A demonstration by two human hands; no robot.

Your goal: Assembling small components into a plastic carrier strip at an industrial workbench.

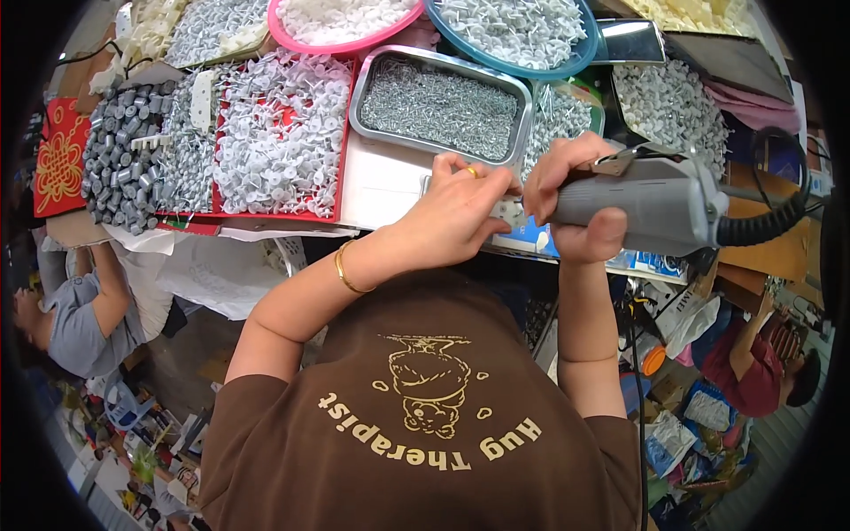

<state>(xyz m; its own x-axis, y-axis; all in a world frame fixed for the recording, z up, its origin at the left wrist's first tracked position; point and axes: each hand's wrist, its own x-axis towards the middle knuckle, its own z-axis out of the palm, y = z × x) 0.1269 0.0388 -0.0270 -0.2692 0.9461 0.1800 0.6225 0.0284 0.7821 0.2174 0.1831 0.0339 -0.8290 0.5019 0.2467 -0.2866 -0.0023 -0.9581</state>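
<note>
My right hand point(580, 190) is closed around the body of a grey electric screwdriver point(655, 205), which lies nearly level with its tip end toward my left hand. A black coiled cord point(766, 228) runs from its rear end. My left hand point(456, 214), a gold bangle at its wrist, pinches a small white plastic piece point(508, 213) right beside the tool's front end. The fingers hide most of that piece and the screwdriver's tip. Just beyond my left hand stands a rectangular metal tray point(357, 111) full of small screws point(438, 104).
A red tray point(340, 190) of white plastic parts stands left, beside a heap of grey cylindrical parts point(124, 150). Farther back are a pink basin point(288, 40) and a teal basin point(531, 73), both filled with white pieces. A phone point(630, 42) lies at the back right. Other people sit at both sides.
</note>
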